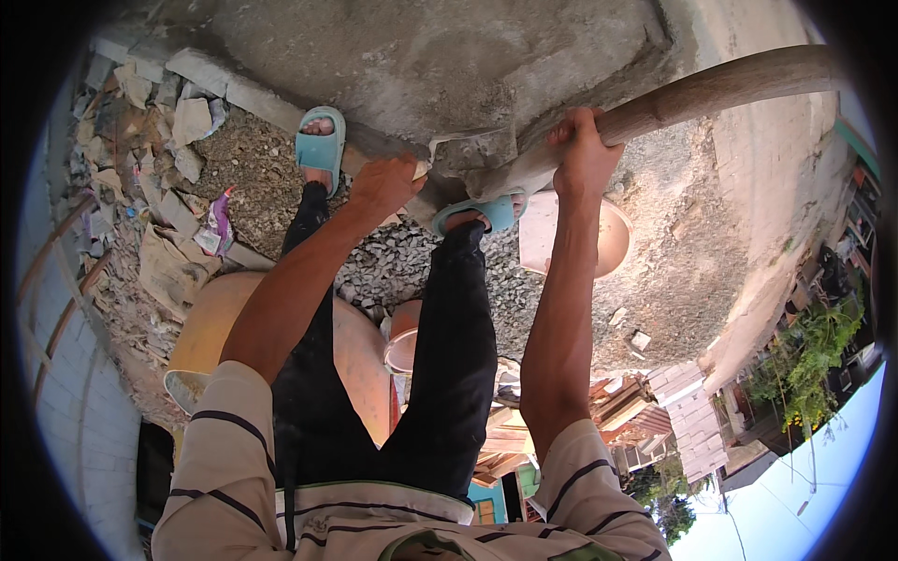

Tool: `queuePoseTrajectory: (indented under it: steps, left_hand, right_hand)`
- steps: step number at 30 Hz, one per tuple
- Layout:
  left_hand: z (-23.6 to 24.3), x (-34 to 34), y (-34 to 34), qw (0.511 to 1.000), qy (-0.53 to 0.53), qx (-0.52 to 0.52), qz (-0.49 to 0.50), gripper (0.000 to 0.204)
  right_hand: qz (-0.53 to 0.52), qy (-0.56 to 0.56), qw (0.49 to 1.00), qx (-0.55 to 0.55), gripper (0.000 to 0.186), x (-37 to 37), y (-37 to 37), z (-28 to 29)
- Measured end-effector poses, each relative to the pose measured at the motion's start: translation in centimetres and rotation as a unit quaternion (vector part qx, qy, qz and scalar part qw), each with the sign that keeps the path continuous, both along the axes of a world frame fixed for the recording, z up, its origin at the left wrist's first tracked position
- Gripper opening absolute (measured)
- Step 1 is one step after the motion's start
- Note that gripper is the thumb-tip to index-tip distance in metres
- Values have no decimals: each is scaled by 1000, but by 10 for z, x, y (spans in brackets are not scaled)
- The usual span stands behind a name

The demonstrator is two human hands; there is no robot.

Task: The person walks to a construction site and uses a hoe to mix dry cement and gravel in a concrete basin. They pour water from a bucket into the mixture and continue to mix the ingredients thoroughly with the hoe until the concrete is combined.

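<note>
My right hand [582,154] is closed round a thick brown wooden pole [711,93]. The pole runs out to the upper right, and its other end reaches down to the left near my right foot. My left hand [382,187] is closed in a fist between my two feet. A pale, blunt end [422,170] shows beside its thumb; what it belongs to is mostly hidden. Just beyond the hands lies a grey cement-coloured slab [421,70], darker in its middle. A raised grey edge [472,148] sits between my fists.
I stand in teal sandals [321,150] on grey gravel [374,266]. Broken rubble [168,201] and a purple wrapper [217,224] lie left. Behind my legs are an orange-yellow drum [220,313] and a small bucket [403,338]. A pale round tub [613,238] stands by my right forearm.
</note>
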State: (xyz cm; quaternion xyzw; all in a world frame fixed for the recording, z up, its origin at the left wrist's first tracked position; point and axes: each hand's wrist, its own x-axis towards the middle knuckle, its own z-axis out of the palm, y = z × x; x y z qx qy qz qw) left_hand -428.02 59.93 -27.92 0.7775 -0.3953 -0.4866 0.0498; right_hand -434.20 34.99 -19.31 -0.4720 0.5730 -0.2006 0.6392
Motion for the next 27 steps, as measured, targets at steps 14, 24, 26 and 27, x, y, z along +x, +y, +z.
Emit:
queuePoseTrajectory:
  steps: [14, 24, 26, 27]
  left_hand:
    - [15, -20, -4, 999, 30, 16, -22, 35]
    - [-12, 3, -14, 992, 16, -43, -119, 30]
    - [-26, 2, -11, 991, -3, -38, -126, 28]
    - [-33, 5, -14, 991, -16, -42, -129, 27]
  right_hand:
    - [41, -3, 999, -23, 10, -15, 10, -6]
    - [90, -54, 994, 35, 11, -21, 1, -9]
    - [101, -46, 993, 38, 11, -19, 1, -11]
    - [107, -42, 993, 39, 12, -19, 3, -13]
